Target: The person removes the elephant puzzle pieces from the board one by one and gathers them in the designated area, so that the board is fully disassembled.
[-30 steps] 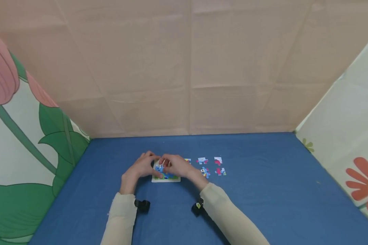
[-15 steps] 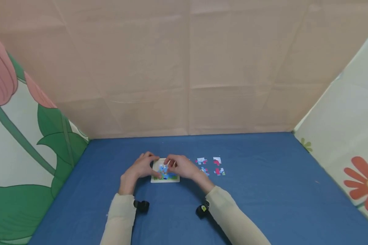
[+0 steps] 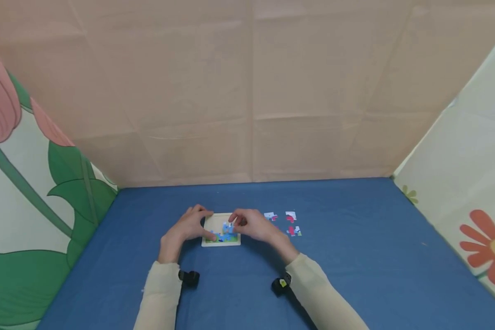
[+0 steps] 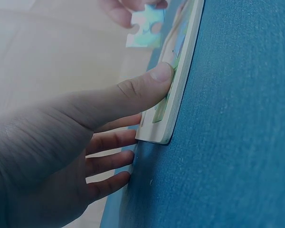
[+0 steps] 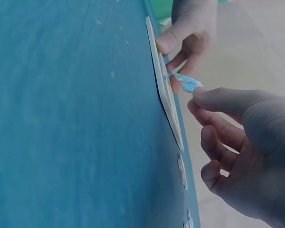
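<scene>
A small wooden puzzle tray (image 3: 221,244) lies on the blue cloth, with joined blue and green pieces (image 3: 225,238) along its near side. My left hand (image 3: 184,228) holds the tray at its left end; in the left wrist view the thumb (image 4: 149,84) presses on the rim and the fingers reach the opposite edge. Over the tray's right half, my right hand (image 3: 255,225) pinches a light-blue puzzle piece (image 4: 145,32) between thumb and index finger. That piece (image 5: 187,83) is tilted above the tray in the right wrist view. The other right fingers are loosely curled.
Loose puzzle pieces lie right of the tray: a red and white one (image 3: 290,216), a red and green one (image 3: 294,231), and a white and blue one (image 3: 270,216) partly behind my right hand. A beige backdrop (image 3: 251,114) rises behind the blue cloth (image 3: 346,238).
My right hand has moved right with the pinched piece, from the tray's left part to its right, uncovering the bare tray floor. My left hand keeps its place on the tray.
</scene>
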`<state>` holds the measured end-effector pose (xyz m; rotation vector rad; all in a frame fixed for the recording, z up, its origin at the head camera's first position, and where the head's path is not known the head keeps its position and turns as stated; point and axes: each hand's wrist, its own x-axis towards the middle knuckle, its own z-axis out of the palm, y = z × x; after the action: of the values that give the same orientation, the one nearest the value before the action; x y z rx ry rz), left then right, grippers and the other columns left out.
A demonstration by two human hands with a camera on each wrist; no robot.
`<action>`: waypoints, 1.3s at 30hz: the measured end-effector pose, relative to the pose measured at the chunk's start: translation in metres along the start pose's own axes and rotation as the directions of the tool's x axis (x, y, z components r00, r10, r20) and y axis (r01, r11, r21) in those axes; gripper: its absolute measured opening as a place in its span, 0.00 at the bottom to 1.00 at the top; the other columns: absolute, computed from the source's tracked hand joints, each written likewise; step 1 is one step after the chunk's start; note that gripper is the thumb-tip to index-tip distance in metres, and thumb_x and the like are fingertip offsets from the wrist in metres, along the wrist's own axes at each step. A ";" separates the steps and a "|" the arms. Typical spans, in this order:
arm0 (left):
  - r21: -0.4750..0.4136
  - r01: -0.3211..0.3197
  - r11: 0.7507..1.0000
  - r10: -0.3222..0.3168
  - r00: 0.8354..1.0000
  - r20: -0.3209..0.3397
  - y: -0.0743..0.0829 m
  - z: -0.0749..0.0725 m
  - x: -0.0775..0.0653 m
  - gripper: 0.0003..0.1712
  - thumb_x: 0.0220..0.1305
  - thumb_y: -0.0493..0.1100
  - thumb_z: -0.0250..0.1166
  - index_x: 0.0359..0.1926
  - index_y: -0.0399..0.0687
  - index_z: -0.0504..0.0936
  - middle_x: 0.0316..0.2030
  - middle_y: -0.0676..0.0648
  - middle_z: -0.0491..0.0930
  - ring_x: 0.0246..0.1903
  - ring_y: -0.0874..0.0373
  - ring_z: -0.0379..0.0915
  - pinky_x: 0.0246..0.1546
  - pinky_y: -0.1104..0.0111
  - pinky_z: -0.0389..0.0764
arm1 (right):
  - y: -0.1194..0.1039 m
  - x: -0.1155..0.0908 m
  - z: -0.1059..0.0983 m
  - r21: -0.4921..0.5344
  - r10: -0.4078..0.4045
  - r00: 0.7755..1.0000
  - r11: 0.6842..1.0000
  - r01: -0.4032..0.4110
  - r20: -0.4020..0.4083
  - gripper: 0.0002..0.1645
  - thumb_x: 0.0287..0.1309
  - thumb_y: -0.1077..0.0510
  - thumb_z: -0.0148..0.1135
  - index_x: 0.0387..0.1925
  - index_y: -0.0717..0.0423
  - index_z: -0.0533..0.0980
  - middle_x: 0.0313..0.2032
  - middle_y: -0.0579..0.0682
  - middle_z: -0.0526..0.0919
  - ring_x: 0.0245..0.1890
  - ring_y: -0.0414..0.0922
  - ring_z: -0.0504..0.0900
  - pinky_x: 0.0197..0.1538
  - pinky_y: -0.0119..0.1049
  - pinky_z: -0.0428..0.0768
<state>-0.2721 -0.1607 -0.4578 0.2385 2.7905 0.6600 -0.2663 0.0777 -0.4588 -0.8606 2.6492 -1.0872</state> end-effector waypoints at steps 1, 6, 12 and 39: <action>0.000 0.000 1.000 0.000 1.000 -0.001 0.000 0.000 0.000 0.51 0.44 0.60 0.80 0.69 0.54 0.72 0.64 0.45 0.67 0.64 0.46 0.60 0.63 0.44 0.67 | 0.000 -0.001 -0.001 0.000 -0.001 1.000 1.000 0.001 -0.005 0.11 0.61 0.59 0.68 0.46 0.50 0.80 0.33 0.43 0.83 0.31 0.37 0.78 0.36 0.31 0.77; -0.001 -0.001 1.000 0.001 1.000 -0.004 0.000 0.000 0.000 0.50 0.44 0.60 0.80 0.69 0.54 0.72 0.65 0.45 0.67 0.64 0.46 0.60 0.62 0.45 0.67 | 0.003 -0.008 -0.008 -0.002 -0.009 1.000 1.000 0.009 -0.025 0.11 0.60 0.60 0.68 0.45 0.51 0.81 0.33 0.43 0.84 0.31 0.39 0.77 0.35 0.31 0.76; -0.003 0.003 1.000 -0.003 1.000 -0.008 0.000 0.001 0.000 0.50 0.44 0.60 0.80 0.69 0.54 0.72 0.65 0.45 0.67 0.65 0.46 0.60 0.63 0.45 0.67 | 0.010 -0.013 -0.014 0.009 0.031 0.999 0.999 -0.031 -0.017 0.12 0.59 0.59 0.69 0.45 0.50 0.81 0.33 0.43 0.83 0.32 0.38 0.78 0.35 0.31 0.77; -0.004 -0.064 0.998 0.064 0.998 -0.004 0.000 0.000 -0.003 0.49 0.45 0.58 0.80 0.69 0.58 0.72 0.67 0.47 0.67 0.66 0.45 0.59 0.64 0.44 0.66 | 0.028 -0.032 -0.042 0.028 0.099 0.990 0.994 -0.102 0.098 0.12 0.60 0.62 0.68 0.46 0.54 0.81 0.31 0.45 0.83 0.27 0.42 0.79 0.28 0.35 0.78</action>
<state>-0.2693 -0.1619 -0.4570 0.3275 2.7954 0.6824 -0.2673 0.1367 -0.4501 -0.7455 2.5580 -1.0352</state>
